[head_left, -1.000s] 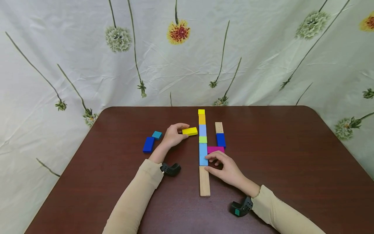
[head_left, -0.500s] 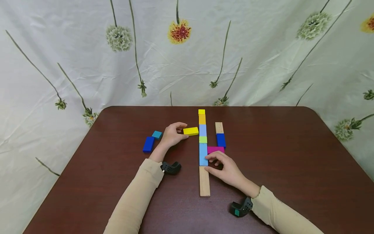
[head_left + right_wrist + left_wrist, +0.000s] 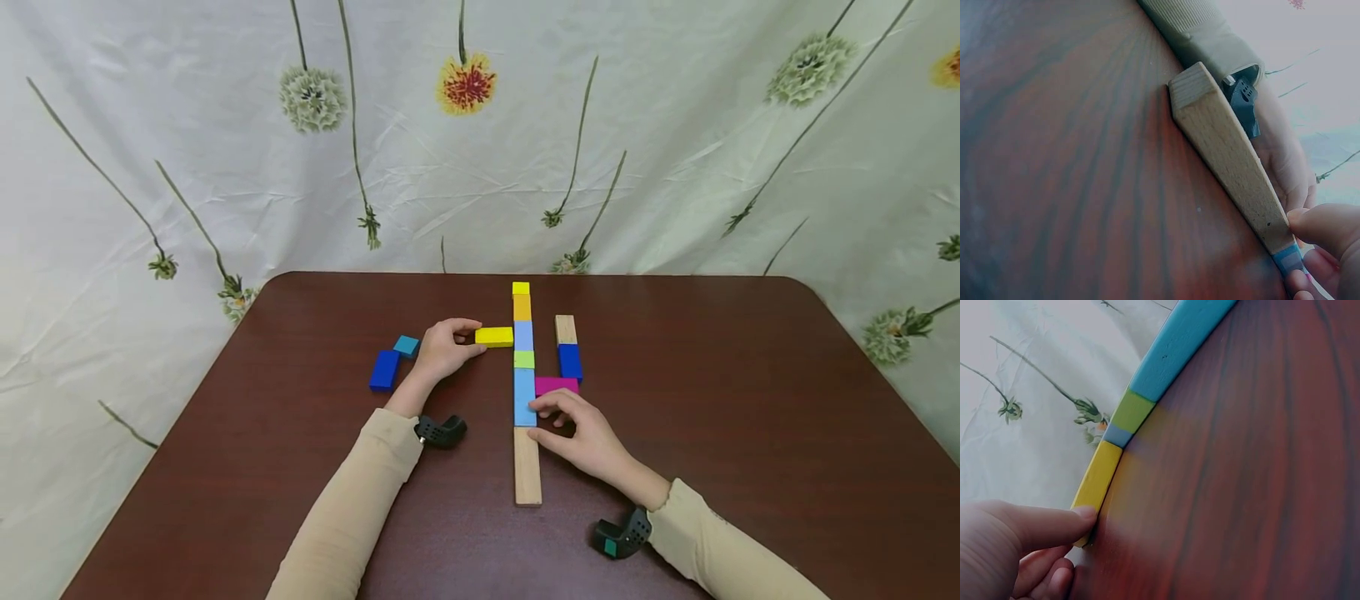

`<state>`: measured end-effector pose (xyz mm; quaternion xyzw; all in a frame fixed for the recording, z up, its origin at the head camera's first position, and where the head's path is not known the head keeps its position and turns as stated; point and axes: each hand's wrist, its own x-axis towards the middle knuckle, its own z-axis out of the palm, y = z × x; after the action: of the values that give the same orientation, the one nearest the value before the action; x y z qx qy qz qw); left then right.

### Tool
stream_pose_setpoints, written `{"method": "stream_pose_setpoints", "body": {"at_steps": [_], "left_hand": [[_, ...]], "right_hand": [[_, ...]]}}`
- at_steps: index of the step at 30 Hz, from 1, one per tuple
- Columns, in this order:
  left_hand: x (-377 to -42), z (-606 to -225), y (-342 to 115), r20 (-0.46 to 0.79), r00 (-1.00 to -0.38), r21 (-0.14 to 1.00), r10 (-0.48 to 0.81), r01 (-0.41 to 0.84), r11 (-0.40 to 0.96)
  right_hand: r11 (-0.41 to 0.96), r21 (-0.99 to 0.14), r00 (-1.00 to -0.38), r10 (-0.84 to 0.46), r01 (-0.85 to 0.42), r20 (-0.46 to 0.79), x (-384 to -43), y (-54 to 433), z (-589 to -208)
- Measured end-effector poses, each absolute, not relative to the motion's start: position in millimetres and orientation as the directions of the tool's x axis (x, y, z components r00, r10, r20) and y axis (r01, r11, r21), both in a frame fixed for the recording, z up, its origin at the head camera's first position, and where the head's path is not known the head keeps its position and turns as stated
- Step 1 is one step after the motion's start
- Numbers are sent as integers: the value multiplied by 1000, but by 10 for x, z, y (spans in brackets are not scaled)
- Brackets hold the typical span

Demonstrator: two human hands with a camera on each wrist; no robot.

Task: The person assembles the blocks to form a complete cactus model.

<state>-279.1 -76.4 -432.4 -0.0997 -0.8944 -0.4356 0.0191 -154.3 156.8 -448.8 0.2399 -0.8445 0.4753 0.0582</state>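
My left hand pinches a yellow block between thumb and fingers. The block lies crosswise, its far end against the periwinkle block of a straight row. In the left wrist view the thumb presses the near end of this yellow block. My right hand rests beside the row: a fingertip touches the light blue block, and the thumb tip is at the edge of the plain wooden block. A magenta block juts from the row's right side, just beyond the right fingers.
A lime block, an orange block and a small yellow block belong to the row. At right, a wooden block and a blue block adjoin. Blue and teal blocks lie left on the brown table.
My left hand has slid the yellow block slightly right, closing the small gap to the row and straightening the block. The right hand stays in place.
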Motion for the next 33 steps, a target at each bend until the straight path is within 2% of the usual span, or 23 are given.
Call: {"method": "stream_pose_setpoints", "body": {"at_steps": [20,27,33], "left_hand": [[-2790,-4378,-762,161,-971,775,175,234,587],[-2793,-4274,-908,133,-972,843,195,215,494],[-2764,-4120,-1192,191,-974,869,118,224,441]], "right_hand": [[439,-788,-893,-333,-432,305,-1520,1536,-4466],[431,-788,-888,-342,-440,309,-1359,1470,-4137],[429,-789,-887,-346,-440,306,-1379,1475,-4166]]}}
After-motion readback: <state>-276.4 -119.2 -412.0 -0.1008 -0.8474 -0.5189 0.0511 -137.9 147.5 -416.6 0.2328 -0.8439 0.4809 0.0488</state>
